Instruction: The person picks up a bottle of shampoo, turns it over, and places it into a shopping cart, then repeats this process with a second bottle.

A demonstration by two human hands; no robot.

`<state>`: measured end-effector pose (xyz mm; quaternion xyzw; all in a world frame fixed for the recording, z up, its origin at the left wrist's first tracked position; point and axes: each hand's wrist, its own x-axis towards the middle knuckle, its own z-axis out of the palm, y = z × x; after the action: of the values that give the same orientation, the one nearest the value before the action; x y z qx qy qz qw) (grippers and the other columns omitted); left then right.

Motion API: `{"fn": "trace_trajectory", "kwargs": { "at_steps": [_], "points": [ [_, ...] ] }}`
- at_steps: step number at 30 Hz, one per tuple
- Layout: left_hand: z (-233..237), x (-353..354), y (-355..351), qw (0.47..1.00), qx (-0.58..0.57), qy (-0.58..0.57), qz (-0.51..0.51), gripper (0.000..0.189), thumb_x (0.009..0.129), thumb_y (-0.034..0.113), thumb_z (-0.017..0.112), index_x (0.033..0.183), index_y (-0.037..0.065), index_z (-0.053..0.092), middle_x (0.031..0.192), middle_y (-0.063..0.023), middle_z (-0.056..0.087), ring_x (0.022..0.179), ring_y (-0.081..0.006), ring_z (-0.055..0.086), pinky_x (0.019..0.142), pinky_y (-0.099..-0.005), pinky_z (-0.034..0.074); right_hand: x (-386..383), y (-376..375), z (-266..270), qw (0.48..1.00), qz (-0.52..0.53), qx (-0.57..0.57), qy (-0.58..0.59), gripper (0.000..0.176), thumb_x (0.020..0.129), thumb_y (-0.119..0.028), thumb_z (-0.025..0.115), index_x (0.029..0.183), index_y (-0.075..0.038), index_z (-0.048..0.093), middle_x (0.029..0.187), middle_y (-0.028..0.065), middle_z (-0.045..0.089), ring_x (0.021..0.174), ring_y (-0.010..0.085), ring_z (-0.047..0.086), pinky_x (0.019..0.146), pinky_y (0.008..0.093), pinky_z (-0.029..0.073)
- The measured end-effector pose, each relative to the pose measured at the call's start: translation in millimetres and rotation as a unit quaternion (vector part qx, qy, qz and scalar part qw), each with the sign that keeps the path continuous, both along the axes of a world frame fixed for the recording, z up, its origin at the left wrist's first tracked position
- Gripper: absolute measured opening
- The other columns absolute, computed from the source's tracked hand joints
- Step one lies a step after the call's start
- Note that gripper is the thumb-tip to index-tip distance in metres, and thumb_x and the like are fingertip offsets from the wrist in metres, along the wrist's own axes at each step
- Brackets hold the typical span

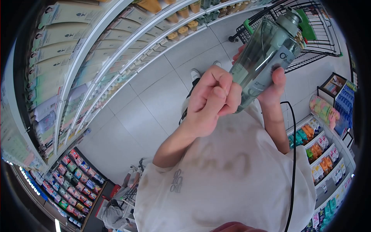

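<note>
A tall, see-through green pump bottle (257,63) with a pale label and a grey-green pump top is held up in front of my chest, tilted so its top points up and right. My right hand (272,83) grips it from the right side, thumb pressed on the label and fingers behind it. My left hand (216,94) is closed, thumb folded against the curled fingers, and overlaps the lower end of the bottle. Whether anything is inside those left fingers I cannot tell.
Long shelves (104,58) of boxed and bottled goods curve along my left. A black wire shopping cart (317,46) with green parts stands ahead on the right. Another person (116,212) is behind at lower left. A shelf (328,154) of colourful packs is on my right; a black cable (293,154) hangs beside me.
</note>
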<state>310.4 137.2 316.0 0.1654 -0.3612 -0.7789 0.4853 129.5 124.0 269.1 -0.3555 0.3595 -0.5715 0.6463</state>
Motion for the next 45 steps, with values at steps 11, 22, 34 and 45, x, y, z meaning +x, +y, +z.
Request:
{"fn": "trace_trajectory", "kwargs": {
  "at_steps": [11,22,34,45],
  "points": [
    [-6.0,-44.7,-13.3,0.998,0.014,0.045,0.03,0.017,0.102,0.028,0.039,0.094,0.014,0.035,0.058,0.0052,0.029,0.054,-0.0088,0.024,0.057,-0.028,0.023,-42.5,-16.5,1.2,0.999,0.025,0.023,-0.025,0.097,0.073,-0.067,0.065,0.136,0.002,0.039,0.122,0.0186,0.053,0.107,0.0294,0.058,0.09,0.041,0.05],
    [-9.7,-72.6,-16.7,0.997,0.061,0.014,0.053,0.016,0.101,0.026,0.041,0.093,0.013,0.039,0.056,0.0064,0.029,0.051,-0.0077,0.024,0.054,-0.027,0.021,-72.2,-22.6,-8.3,1.0,0.014,0.001,-0.01,0.094,0.076,-0.068,0.058,0.136,0.002,0.039,0.123,0.018,0.053,0.107,0.0292,0.058,0.09,0.0405,0.048],
    [-9.2,-77.3,-13.7,0.997,0.03,0.07,0.027,0.016,0.1,0.03,0.04,0.092,0.016,0.038,0.057,0.006,0.026,0.053,-0.0088,0.023,0.056,-0.0278,0.022,-78.3,-29.6,-11.4,0.998,0.01,-0.019,-0.05,0.085,0.08,-0.062,0.057,0.137,-0.001,0.04,0.125,0.0185,0.053,0.108,0.0315,0.057,0.093,0.0429,0.047],
    [-9.4,-60.6,0.6,0.994,0.055,0.071,0.06,0.02,0.1,0.034,0.037,0.091,0.017,0.038,0.058,0.0059,0.027,0.054,-0.0095,0.024,0.057,-0.0276,0.021,-55.3,-38.0,-10.7,0.995,0.066,-0.008,-0.073,0.087,0.077,-0.061,0.06,0.135,0.0,0.041,0.121,0.0182,0.056,0.105,0.0304,0.059,0.091,0.0425,0.048]
  ]
}}
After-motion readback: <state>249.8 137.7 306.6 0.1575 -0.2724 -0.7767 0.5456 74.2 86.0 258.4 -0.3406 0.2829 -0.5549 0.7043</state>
